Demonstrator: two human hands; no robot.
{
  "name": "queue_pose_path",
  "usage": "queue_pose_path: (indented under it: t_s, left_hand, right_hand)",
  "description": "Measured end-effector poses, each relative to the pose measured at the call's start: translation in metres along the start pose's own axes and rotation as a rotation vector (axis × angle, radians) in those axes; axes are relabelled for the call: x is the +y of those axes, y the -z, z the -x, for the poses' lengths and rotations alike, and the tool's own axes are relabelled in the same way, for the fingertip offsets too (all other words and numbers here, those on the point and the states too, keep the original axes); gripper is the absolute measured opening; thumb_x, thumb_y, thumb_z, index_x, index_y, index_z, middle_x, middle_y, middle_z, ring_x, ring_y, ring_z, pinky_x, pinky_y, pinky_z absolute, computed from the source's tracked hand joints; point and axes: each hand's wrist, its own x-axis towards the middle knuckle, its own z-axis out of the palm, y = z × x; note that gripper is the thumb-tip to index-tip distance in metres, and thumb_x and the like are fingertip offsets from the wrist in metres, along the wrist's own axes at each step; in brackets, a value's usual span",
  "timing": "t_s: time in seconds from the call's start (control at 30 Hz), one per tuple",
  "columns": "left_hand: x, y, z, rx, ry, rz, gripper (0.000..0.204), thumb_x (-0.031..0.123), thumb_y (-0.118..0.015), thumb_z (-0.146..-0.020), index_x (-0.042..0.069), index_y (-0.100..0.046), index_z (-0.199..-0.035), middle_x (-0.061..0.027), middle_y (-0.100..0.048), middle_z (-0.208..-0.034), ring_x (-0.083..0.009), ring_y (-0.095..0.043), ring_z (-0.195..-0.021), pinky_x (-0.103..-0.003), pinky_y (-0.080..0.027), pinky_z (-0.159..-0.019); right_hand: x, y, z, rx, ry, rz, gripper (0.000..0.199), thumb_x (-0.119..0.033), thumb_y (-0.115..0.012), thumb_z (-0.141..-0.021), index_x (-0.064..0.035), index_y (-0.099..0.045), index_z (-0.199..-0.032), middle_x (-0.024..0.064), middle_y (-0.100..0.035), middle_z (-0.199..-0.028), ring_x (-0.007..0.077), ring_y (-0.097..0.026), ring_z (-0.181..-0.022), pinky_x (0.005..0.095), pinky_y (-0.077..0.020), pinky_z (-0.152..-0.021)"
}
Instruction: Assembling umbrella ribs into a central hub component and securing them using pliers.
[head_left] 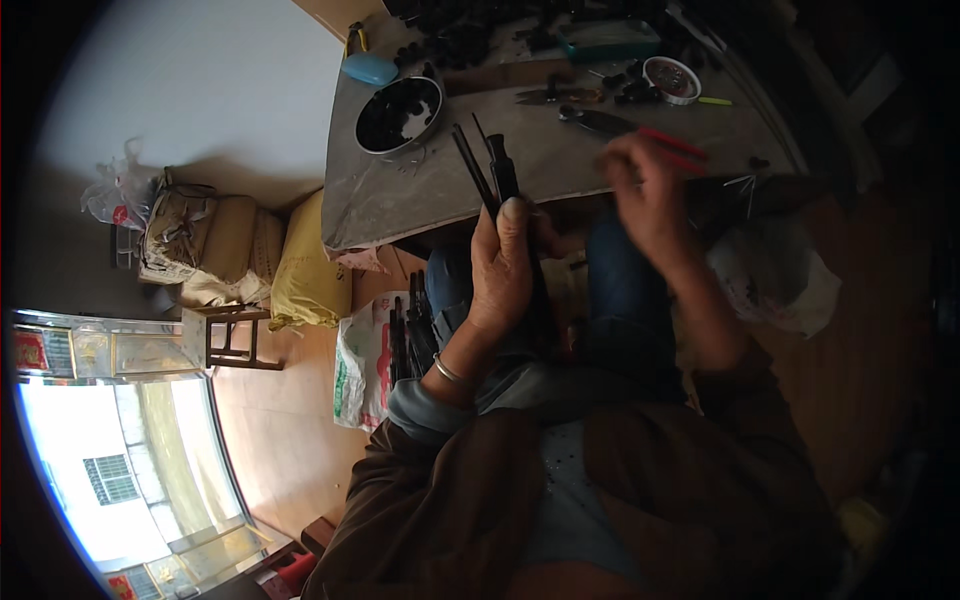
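My left hand [500,270] is wrapped round several slim black rods [474,168] and a thicker black tube with a stepped end [501,165], its thumb lying on top. They point up and away, just past the table's near edge; their lower ends are hidden by the hand and lap. A metal bangle is on that wrist. My right hand [652,200] hovers over the table's near edge with curled fingers, smeared by motion. Right by it lie pliers with red handles [680,152] and dark jaws; whether the fingers touch them is unclear.
On the grey-covered table [500,105] stand a metal bowl of black parts [400,115], a small white dish [671,80], a teal tray [610,40] and scissors [545,97]. Sacks [310,260] and a wooden stool [235,335] are at left; a plastic bag [775,275] hangs at right.
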Motion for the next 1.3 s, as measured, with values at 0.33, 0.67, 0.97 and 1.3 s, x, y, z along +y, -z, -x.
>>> queue_pose_path:
  t_s: [0.33, 0.67, 0.97, 1.3]
  left_hand:
    - [-0.006, 0.006, -0.004, -0.058, -0.031, 0.044, 0.046, 0.048, -0.036, -0.1, 0.003, -0.048, -0.095, 0.0, -0.041, -0.063, -0.0099, -0.04, -0.05, -0.025, -0.038, -0.048]
    - [-0.012, 0.009, -0.006, 0.061, -0.002, 0.011, 0.046, 0.05, -0.039, -0.099, 0.005, -0.048, -0.094, -0.0002, -0.043, -0.062, -0.0091, -0.04, -0.047, -0.024, -0.035, -0.044]
    - [-0.008, 0.004, -0.006, 0.132, -0.057, -0.01, 0.04, 0.045, -0.043, -0.099, 0.006, -0.049, -0.093, 0.0038, -0.044, -0.064, -0.0028, -0.042, -0.05, -0.019, -0.035, -0.045]
    - [-0.007, 0.007, -0.005, 0.104, -0.065, -0.044, 0.044, 0.048, -0.041, -0.099, 0.005, -0.052, -0.096, 0.0015, -0.05, -0.066, -0.0055, -0.045, -0.05, -0.021, -0.036, -0.045]
  right_hand:
    - [0.064, 0.037, -0.044, -0.228, 0.281, 0.762, 0.026, -0.027, -0.069, -0.081, -0.0077, -0.052, -0.078, 0.0063, -0.053, -0.087, 0.0257, -0.054, -0.085, 0.0413, -0.043, -0.073]
    - [-0.002, 0.046, -0.005, -0.224, -0.338, 0.031, 0.015, -0.007, -0.057, -0.092, -0.0037, -0.049, -0.103, 0.0117, -0.063, -0.087, 0.0178, -0.063, -0.071, 0.0318, -0.0493, -0.058]
    - [-0.024, 0.039, 0.028, -0.335, 0.329, 0.441, 0.051, 0.006, -0.073, -0.058, -0.0112, -0.05, -0.099, 0.0059, -0.054, -0.103, 0.0263, -0.054, -0.099, 0.0406, -0.0399, -0.084]
    - [-0.025, 0.045, 0.026, -0.594, 0.05, 0.185, 0.029, -0.002, -0.068, -0.079, -0.0068, -0.051, -0.102, 0.0075, -0.062, -0.076, 0.0245, -0.062, -0.064, 0.0325, -0.0484, -0.056]
